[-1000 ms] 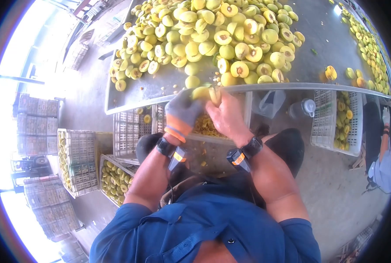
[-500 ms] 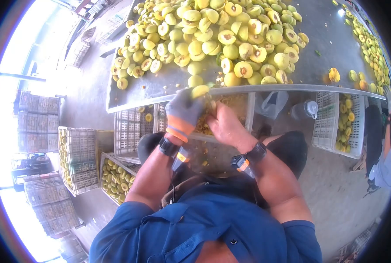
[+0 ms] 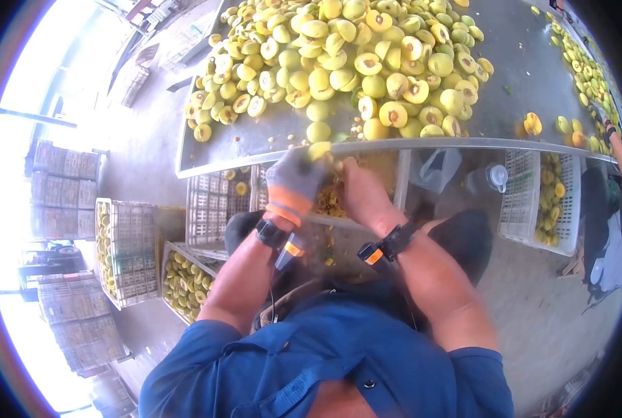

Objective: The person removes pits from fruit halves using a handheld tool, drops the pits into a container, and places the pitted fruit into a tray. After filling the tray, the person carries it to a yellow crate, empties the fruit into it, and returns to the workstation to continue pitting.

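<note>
Close beside the right hand (image 3: 364,194), the left hand (image 3: 295,175) holds fruit (image 3: 319,150)

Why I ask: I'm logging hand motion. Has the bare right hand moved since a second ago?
Yes: the bare right hand has drawn back from the metal table edge, farther below it in the view.

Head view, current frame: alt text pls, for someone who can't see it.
A gloved left hand holds a yellow-green fruit piece at a metal table's near edge, the bare right hand close beside it. A heap of fruit, much of it halved, covers the table's middle; fruit-filled crates stand lower on both sides.
</note>
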The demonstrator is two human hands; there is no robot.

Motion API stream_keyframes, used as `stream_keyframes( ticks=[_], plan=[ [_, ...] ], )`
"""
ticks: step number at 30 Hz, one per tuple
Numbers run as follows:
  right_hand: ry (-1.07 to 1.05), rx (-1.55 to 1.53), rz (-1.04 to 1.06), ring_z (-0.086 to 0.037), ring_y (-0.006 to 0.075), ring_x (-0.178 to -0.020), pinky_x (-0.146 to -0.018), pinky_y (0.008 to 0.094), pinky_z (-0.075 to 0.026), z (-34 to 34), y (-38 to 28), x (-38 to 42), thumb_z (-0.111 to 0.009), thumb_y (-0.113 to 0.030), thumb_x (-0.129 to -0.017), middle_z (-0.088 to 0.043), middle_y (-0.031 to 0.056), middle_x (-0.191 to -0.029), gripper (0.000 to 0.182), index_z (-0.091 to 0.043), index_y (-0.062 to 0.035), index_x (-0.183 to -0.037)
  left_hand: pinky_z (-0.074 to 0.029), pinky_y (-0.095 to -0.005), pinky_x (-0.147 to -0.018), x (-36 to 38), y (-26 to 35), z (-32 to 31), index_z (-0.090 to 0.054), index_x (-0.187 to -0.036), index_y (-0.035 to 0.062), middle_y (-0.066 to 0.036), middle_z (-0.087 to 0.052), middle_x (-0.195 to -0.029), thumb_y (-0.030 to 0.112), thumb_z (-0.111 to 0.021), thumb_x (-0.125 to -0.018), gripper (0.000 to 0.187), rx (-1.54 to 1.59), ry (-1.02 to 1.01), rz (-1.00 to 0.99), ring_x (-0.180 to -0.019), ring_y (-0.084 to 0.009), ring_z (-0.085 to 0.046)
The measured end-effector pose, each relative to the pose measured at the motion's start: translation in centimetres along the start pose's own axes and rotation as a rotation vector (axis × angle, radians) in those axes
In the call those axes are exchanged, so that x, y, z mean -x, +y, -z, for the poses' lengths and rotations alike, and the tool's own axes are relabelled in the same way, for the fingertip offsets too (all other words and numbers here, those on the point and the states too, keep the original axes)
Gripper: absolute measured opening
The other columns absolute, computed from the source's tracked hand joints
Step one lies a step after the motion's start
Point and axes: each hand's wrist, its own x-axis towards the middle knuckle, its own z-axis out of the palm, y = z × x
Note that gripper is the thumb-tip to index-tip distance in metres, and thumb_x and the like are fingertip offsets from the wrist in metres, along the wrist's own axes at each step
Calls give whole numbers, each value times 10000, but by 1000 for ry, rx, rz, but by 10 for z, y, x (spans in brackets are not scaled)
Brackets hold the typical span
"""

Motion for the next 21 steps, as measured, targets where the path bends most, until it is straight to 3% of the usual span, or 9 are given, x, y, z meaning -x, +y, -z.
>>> stream_keyframes(
  ticks=[1, 4, 7, 9, 12, 15, 16, 19, 21],
  plan=[
    [18, 27, -25, -669, 555, -960, -846, 592, -521, -1, -1, 2, -597, -132, -937, -690, 358, -944, 265, -592, 92, -1078, -571, -359, -792, -2, 2, 1, -731, -1166, 0, -171, -773, -956, 185, -792, -924, 310, 2, -9, -9, -839, -236, -749],
    [-64, -380, 271, -673, 533, -925, -831, 567, -523, -17, 21, -9, -592, -125, -928, -695, 322, -927, 239, -623, 73, -1057, -571, -358, -793, 0, 2, 6, -731, -1165, -2, -170, -774, -961, 187, -794, -925, 312, -2, -38, -19, -842, -239, -749],
    [4, -212, 150, -663, 524, -905, -814, 542, -518, -15, 13, 0, -577, -116, -926, -694, 297, -915, 225, -630, 66, -1046, -571, -361, -796, 2, -4, 6, -731, -1168, 0, -172, -773, -971, 186, -795, -924, 314, 57, -34, -16, -849, -249, -749],
    [-155, -362, 78, -676, 483, -869, -800, 529, -520, -12, 17, -8, -586, -126, -928, -691, 281, -907, 225, -628, 64, -1042, -571, -362, -797, 4, -6, 4, -731, -1177, 5, -172, -772, -973, 185, -794, -924, 316, 171, -19, 2, -849, -260, -748],
    [-258, -488, 49, -679, 421, -803, -786, 511, -533, -12, 15, 0, -600, -133, -931, -679, 254, -864, 218, -629, 55, -1038, -577, -352, -815, 8, -9, 1, -730, -1194, 4, -163, -779, -984, 168, -780, -935, 311, -15, 15, -94, -871, -231, -752],
    [-12, -255, 163, -648, 316, -698, -696, 470, -539, -39, 40, -8, -590, -140, -960, -663, 202, -818, 191, -624, 27, -1047, -580, -342, -828, 10, 7, 10, -729, -1213, 0, -151, -787, -1002, 155, -769, -948, 310, -9, 13, -141, -900, -192, -749],
    [98, -117, 218, -633, 274, -658, -653, 453, -539, -49, 48, -10, -583, -142, -974, -658, 181, -804, 180, -621, 15, -1052, -584, -362, -809, 16, -1, 9, -736, -1203, 26, -155, -784, -982, 178, -773, -945, 302, 41, 20, -115, -876, -235, -755],
    [-461, -656, -168, -595, 201, -582, -523, 392, -482, 11, -4, 6, -526, -132, -1008, -649, 126, -795, 150, -606, -25, -1077, -593, -407, -767, 6, -20, -1, -746, -1178, 70, -167, -775, -937, 205, -779, -943, 273, 161, 39, -162, -824, -325, -765],
    [-571, -1018, -344, -545, 154, -528, -470, 360, -417, 1, 9, 9, -547, -131, -1021, -604, 72, -781, 80, -580, -63, -995, -593, -406, -765, 9, -23, 1, -743, -1178, 69, -159, -778, -931, 216, -779, -944, 278, 95, -2, -151, -815, -314, -766]
  ],
)
